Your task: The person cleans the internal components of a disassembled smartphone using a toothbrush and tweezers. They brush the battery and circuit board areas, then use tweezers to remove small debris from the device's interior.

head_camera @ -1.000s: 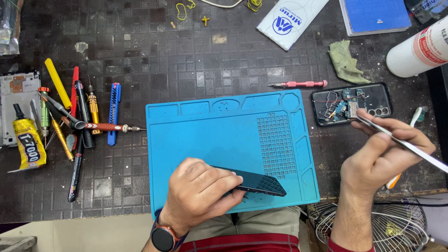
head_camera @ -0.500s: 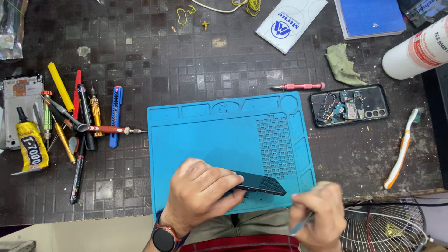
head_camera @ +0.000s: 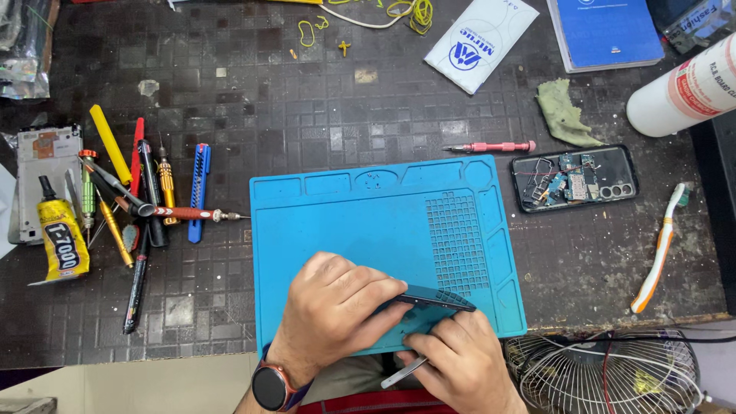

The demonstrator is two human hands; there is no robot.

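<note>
left hand (head_camera: 337, 307) grips my dark phone frame (head_camera: 429, 297) on the near edge of the blue mat (head_camera: 345, 222); right hand (head_camera: 460, 360), just beside, pinches metal tweezers (head_camera: 402, 372).

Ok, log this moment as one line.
left hand: holds dark phone panel on edge | right hand: metal tool, at panel | base: blue mat | opened phone: right, untouched

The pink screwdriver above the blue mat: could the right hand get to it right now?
Probably, once freed: the right hand holds a tool, but nothing lies between it and the pink screwdriver.
</note>
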